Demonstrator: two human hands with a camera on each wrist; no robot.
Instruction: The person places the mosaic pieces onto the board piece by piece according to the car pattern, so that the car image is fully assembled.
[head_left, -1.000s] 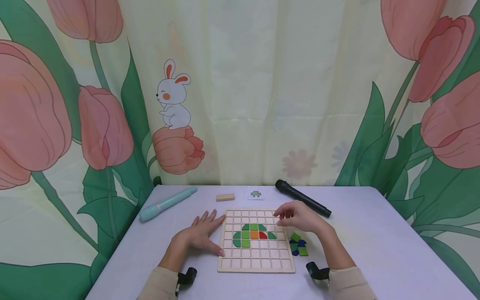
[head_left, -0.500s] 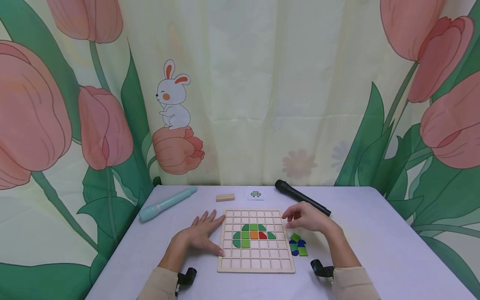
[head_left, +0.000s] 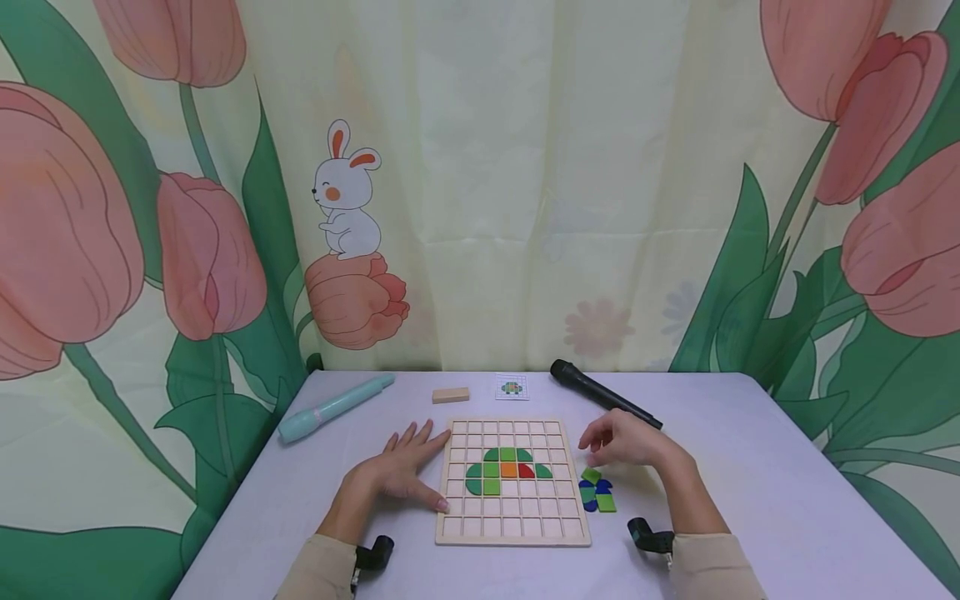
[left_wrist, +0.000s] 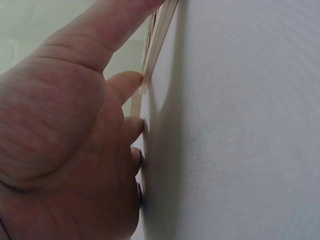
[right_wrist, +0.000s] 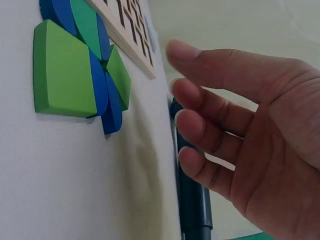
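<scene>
A wooden grid board (head_left: 551, 527) lies in front of me, with green, orange and red tiles set in its middle cells. My left hand (head_left: 401, 469) is spread flat at its left edge; thumb and forefinger touch the frame, as the left wrist view also shows. Over the table right of the board hovers my right hand (head_left: 632, 439), fingers loosely bent and holding nothing in the right wrist view. Just below it sits a small heap of loose tiles: a light green square tile (right_wrist: 67, 70), blue curved tiles (right_wrist: 112, 107) and a darker green one (right_wrist: 85, 30).
At the back are a small wooden block (head_left: 450, 395) and a picture card (head_left: 512, 387) with a gridded coloured design. A black microphone (head_left: 607, 395) lies beyond my right hand. To the left lies a pale teal cylindrical object (head_left: 336, 408). A printed curtain hangs behind the table.
My right hand has moved from above the board's upper right corner rightward and slightly toward me, to the loose tiles. The left hand and the board have stayed put.
</scene>
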